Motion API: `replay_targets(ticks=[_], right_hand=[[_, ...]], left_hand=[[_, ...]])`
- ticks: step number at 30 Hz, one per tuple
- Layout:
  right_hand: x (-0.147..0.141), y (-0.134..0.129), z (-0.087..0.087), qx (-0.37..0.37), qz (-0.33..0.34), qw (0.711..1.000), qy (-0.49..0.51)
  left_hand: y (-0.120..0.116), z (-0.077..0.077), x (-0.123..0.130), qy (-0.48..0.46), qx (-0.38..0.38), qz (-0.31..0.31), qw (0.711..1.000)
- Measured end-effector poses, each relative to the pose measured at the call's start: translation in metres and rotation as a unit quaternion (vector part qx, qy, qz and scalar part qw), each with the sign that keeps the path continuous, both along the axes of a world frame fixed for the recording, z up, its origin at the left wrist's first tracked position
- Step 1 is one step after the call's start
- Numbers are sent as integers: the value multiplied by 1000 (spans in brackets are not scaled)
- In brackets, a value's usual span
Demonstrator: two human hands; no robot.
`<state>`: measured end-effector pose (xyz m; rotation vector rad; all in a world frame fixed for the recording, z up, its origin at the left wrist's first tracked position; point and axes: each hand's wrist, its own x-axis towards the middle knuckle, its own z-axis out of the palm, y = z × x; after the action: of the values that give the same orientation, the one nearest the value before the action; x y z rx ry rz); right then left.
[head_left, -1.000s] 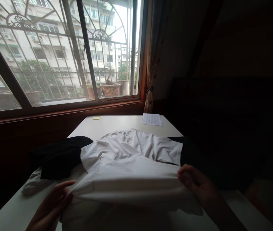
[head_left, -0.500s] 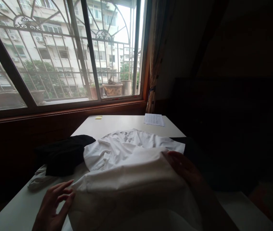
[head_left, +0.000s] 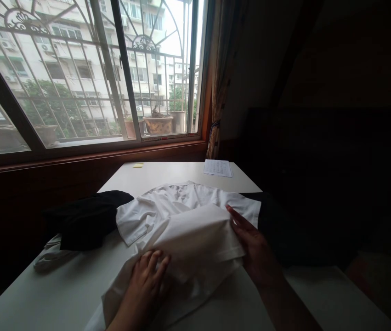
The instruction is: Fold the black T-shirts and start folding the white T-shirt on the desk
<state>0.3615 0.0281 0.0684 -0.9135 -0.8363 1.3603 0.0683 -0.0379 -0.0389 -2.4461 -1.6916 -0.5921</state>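
Observation:
A white T-shirt (head_left: 195,230) lies across the table, its sleeves and neck toward the window and its near part raised and folded up in loose creases. On the near left of the cloth rests my left hand (head_left: 149,273), fingers bent and slightly apart; its thumb is not clear to see. My right hand (head_left: 250,243) grips the shirt's right edge, with the fingers along the outside and the cloth lifted there. A dark shadow covers part of that hand.
Black clothing (head_left: 88,218) lies at the table's left edge, with pale cloth (head_left: 52,253) under it. Paper sheets (head_left: 218,168) and a yellow sticky note (head_left: 138,165) are at the far end of the white table (head_left: 36,294). Dark cloth (head_left: 278,220) is on the right.
My left hand has moved right, from the shirt's left edge onto the cloth. My right hand has shifted slightly left, and the shirt's raised near part has narrowed and folded inward.

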Motion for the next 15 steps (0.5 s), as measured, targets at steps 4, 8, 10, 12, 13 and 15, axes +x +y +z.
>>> replay_targets(ticks=[4,8,10,12,13,15], right_hand=[[9,9,-43,32,-45,993,-104],[25,7,-84,85,-54,959,-263],[36,0,-100,99,-37,929,-354],[46,-7,-113,109,-19,889,-445],[49,-11,-118,106,-13,871,-479],[51,-16,-127,80,-14,851,-519]], left_hand=[[9,6,-6,22,-43,16,999],[10,29,-11,-10,-52,2,999],[8,42,-16,-62,-37,-16,997],[4,58,-21,-129,-11,-34,991],[1,67,-23,-165,4,-42,985],[-7,86,-24,-234,20,-56,970]])
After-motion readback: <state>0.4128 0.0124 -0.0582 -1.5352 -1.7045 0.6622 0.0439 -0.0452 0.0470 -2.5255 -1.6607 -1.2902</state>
